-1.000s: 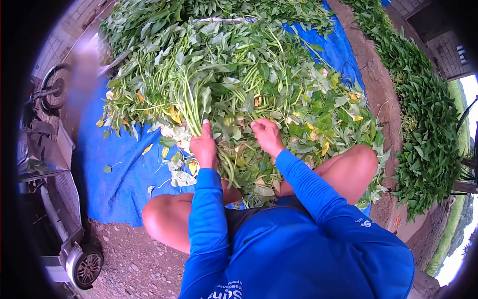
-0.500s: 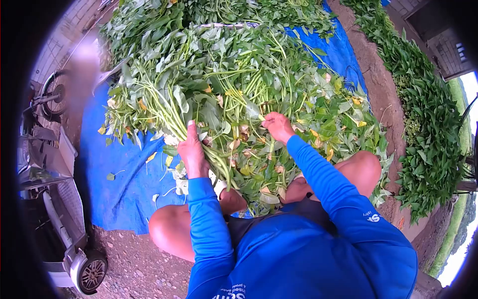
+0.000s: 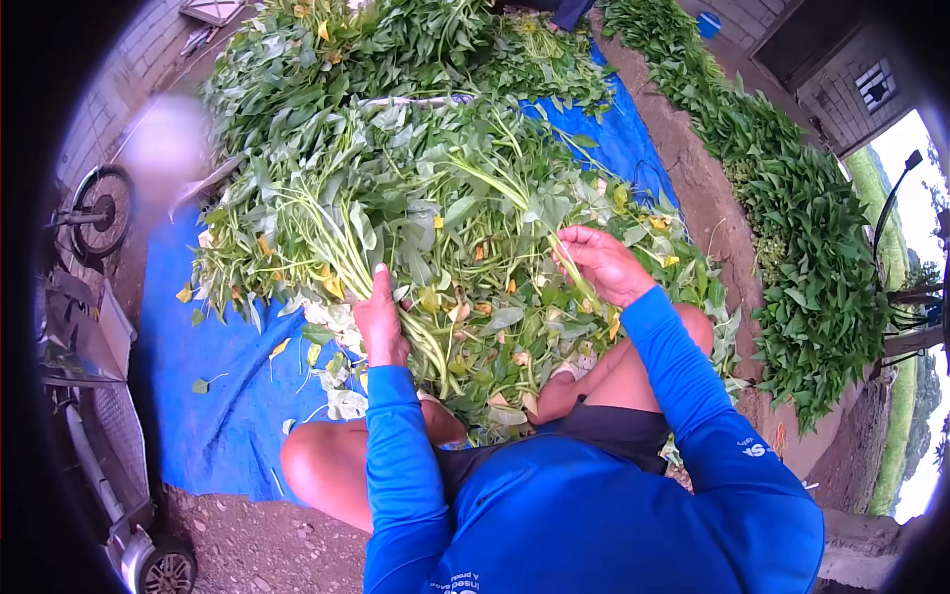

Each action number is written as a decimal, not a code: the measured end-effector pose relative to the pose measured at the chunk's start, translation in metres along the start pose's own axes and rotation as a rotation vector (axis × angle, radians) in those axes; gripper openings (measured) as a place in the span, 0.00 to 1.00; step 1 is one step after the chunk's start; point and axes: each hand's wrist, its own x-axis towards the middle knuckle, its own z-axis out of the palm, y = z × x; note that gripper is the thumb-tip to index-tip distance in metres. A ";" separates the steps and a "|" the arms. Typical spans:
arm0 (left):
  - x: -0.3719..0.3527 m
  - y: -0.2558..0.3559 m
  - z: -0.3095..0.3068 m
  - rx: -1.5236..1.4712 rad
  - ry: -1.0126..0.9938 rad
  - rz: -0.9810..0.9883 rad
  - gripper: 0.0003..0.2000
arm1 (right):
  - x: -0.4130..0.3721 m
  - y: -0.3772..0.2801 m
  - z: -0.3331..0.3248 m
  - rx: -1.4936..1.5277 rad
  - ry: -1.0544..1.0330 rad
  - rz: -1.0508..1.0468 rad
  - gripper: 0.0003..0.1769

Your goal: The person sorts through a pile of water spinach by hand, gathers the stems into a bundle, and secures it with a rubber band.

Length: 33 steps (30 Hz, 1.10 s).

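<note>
My left hand is closed around a bundle of water spinach, long pale-green stems with the leaves pointing away from me. The cut ends stick out below my fist, over the litter of leaves. On the right, my right hand pinches a few more water spinach stems, whose leafy ends lean toward the upper left. Under and between both hands spreads a loose pile of water spinach, with yellowed leaves mixed in.
A blue tarp lies beneath the pile. Behind it are more heaped greens, and a long row of greens runs along the right. A vehicle wheel and metal parts stand at left. Part of another person shows at the top.
My right hand has moved right and slightly back toward me, lifting stems out of the pile. My left hand keeps its bundle. The view has shifted, showing more of the far side.
</note>
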 end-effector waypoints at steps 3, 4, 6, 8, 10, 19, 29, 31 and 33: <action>-0.011 -0.006 0.007 0.009 -0.025 0.027 0.20 | -0.015 0.009 0.016 0.026 0.023 -0.165 0.14; -0.016 -0.005 0.009 0.009 -0.047 0.003 0.20 | -0.019 0.011 0.020 0.055 0.016 -0.165 0.14; -0.014 -0.016 0.012 -0.020 -0.056 0.021 0.19 | -0.023 0.022 0.027 0.032 0.063 -0.203 0.13; -0.008 -0.030 0.014 -0.024 -0.069 -0.005 0.20 | -0.022 0.031 0.037 -0.012 0.115 -0.234 0.12; -0.004 -0.047 0.016 -0.004 -0.059 -0.003 0.23 | -0.017 0.040 0.051 -0.080 0.142 -0.276 0.12; -0.003 -0.095 0.017 -0.144 -0.232 -0.311 0.36 | 0.018 0.172 0.109 -0.269 0.135 0.026 0.14; -0.001 -0.096 0.019 -0.133 -0.291 -0.403 0.20 | 0.025 0.166 0.110 -0.495 0.100 0.042 0.18; -0.002 -0.099 0.020 -0.133 -0.287 -0.353 0.19 | 0.016 0.147 0.116 -0.621 0.143 0.032 0.20; -0.002 -0.100 0.022 -0.151 -0.279 -0.309 0.18 | -0.002 0.118 0.126 -0.846 0.203 0.018 0.25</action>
